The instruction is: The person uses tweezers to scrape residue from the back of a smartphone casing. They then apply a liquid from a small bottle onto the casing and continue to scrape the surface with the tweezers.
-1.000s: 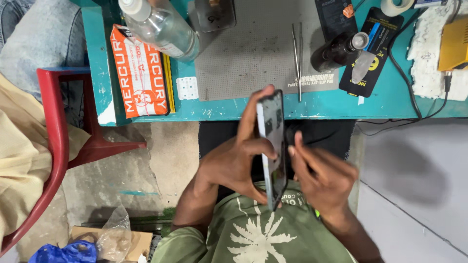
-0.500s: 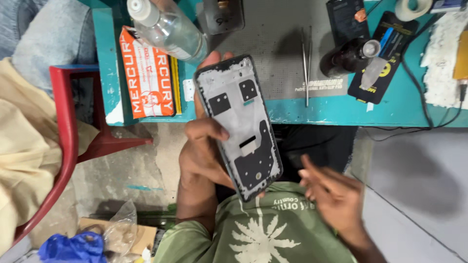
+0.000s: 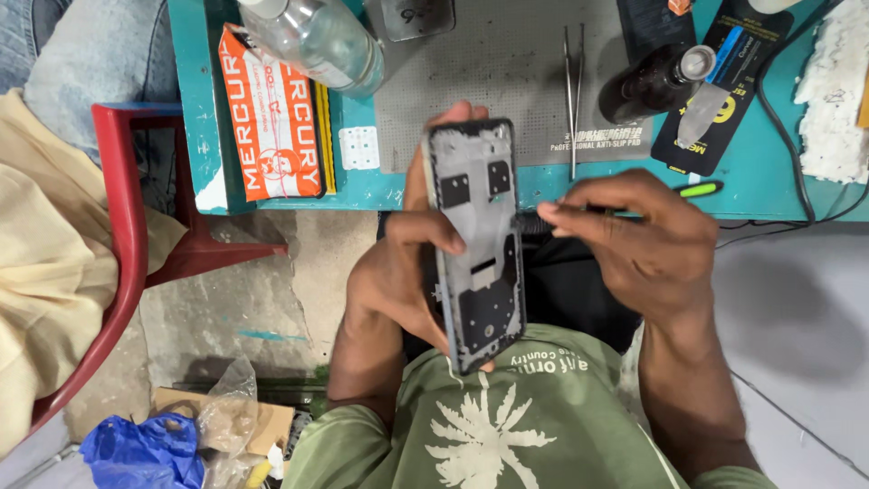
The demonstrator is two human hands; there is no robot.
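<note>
My left hand [image 3: 398,281] grips a stripped phone frame [image 3: 475,244] upright in front of my chest, its open inner side with dark cut-outs facing the camera. My right hand [image 3: 643,244] is beside the frame's right edge, with thumb and forefinger pinched together at that edge. A thin dark tool with a green end [image 3: 699,189] runs through this hand, its green tip sticking out past the knuckles.
A teal workbench [image 3: 190,109] carries a grey anti-slip mat [image 3: 507,63], tweezers [image 3: 573,81], a clear bottle [image 3: 317,36], an orange packet [image 3: 272,109], a dark bottle [image 3: 652,81] and a black card [image 3: 724,100]. A red plastic chair [image 3: 127,235] with cloth stands left. Bags [image 3: 145,448] lie on the floor.
The phone frame turned from edge-on to facing the camera and rose toward the bench. My right hand came up from my lap to the frame's right edge, fingers now pinched.
</note>
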